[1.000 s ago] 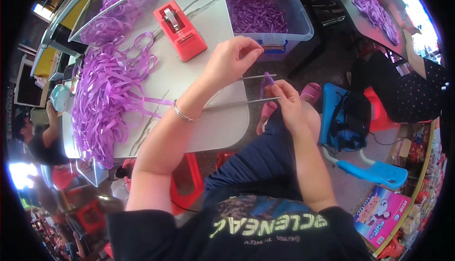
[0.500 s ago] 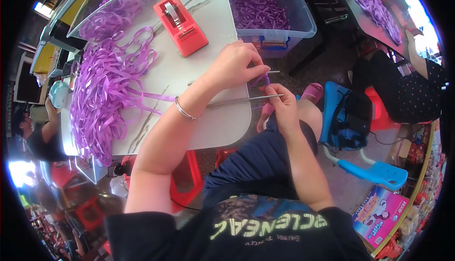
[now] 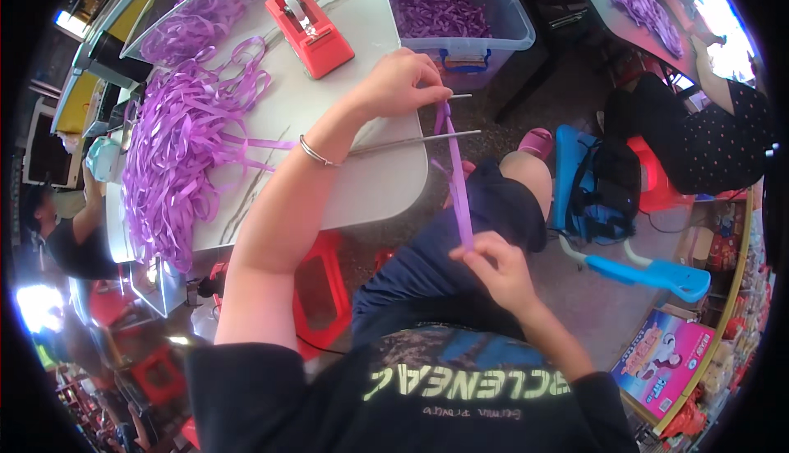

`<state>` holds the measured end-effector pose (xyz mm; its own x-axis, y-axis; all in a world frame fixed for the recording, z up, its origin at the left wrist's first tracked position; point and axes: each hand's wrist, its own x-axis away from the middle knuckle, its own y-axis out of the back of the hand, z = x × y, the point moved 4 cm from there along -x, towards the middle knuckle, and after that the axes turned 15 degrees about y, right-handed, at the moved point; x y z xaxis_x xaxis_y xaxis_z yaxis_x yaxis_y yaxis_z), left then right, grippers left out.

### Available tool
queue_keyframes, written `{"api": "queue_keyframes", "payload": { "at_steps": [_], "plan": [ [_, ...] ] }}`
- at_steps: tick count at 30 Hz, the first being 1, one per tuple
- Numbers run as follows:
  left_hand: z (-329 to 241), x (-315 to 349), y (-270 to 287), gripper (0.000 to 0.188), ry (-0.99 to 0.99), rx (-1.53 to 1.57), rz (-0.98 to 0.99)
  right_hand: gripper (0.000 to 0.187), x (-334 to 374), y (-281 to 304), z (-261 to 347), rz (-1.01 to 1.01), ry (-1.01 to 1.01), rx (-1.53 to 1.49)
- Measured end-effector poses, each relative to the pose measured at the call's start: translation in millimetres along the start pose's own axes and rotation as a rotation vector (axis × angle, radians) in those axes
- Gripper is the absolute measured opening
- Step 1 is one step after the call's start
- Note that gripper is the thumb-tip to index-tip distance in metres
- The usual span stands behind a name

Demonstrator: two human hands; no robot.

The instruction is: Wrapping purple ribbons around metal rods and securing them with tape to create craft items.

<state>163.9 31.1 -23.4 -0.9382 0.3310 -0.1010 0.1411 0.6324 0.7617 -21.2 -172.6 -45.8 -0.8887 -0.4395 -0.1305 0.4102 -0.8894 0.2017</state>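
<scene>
A strip of purple ribbon (image 3: 460, 198) is stretched between my hands, past the table's right edge. My left hand (image 3: 404, 83) pinches its upper end at a thin metal rod (image 3: 462, 96). Closer to me, a second metal rod (image 3: 411, 140) juts out beyond the tabletop, and the ribbon crosses it. I cannot tell whether the ribbon is wound around either rod. Above my lap, my right hand (image 3: 500, 270) has its fingers closed on the lower end. A short loose ribbon end hangs beside the strip. A big heap of purple ribbon (image 3: 177, 157) lies to the left on the white table (image 3: 329, 206).
A red tape dispenser (image 3: 316, 38) stands on the table. Beyond the table's right edge is a clear plastic bin (image 3: 509, 30) of short purple pieces. A blue chair (image 3: 571, 173) with a dark bag (image 3: 604, 198) is at right. Another person (image 3: 699, 149) sits farther right.
My right hand has moved down toward me from the rods, drawing the ribbon out long and taut. My left hand stays by the far rod.
</scene>
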Motion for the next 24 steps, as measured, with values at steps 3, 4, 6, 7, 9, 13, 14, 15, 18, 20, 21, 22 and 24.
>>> {"api": "queue_keyframes", "payload": {
  "at_steps": [3,4,6,7,9,13,14,15,18,20,21,22,24],
  "plan": [
    [-1,-1,1,0.022,0.026,0.028,0.066,0.008,25,9,21,0.116,0.094,0.133],
    [-1,0,1,0.021,0.008,0.017,0.061,0.008,34,10,26,0.18,0.134,0.164],
    [2,1,2,0.02,-0.011,0.002,0.053,0.009,51,13,26,0.192,0.117,0.096],
    [1,-1,1,0.02,-0.006,0.026,0.083,0.01,63,13,19,0.222,0.025,-0.017],
    [-4,-3,3,0.02,-0.008,0.035,0.106,0.012,81,7,8,0.213,-0.1,-0.224],
    [-4,-1,1,0.02,-0.003,0.038,0.098,0.012,94,0,7,0.069,-0.175,-0.305],
    [-3,-2,1,0.02,0.001,0.031,0.087,0.012,90,2,13,0.077,-0.058,-0.234],
    [-1,-3,2,0.02,-0.004,0.027,0.086,0.011,87,3,20,0.084,0.058,-0.163],
    [1,-4,0,0.02,0.025,0.034,0.126,0.011,87,3,27,0.143,0.063,-0.073],
    [0,-3,-1,0.021,0.036,0.04,0.127,0.011,90,4,28,0.106,0.019,-0.087],
    [-1,-3,-2,0.021,0.034,0.042,0.127,0.011,92,5,27,0.073,-0.023,-0.104],
    [-1,-2,-1,0.021,0.052,0.013,0.116,0.011,92,5,27,0.073,-0.023,-0.102],
    [-2,0,1,0.022,0.071,-0.016,0.103,0.011,94,4,25,0.043,-0.059,-0.176]
  ]
}}
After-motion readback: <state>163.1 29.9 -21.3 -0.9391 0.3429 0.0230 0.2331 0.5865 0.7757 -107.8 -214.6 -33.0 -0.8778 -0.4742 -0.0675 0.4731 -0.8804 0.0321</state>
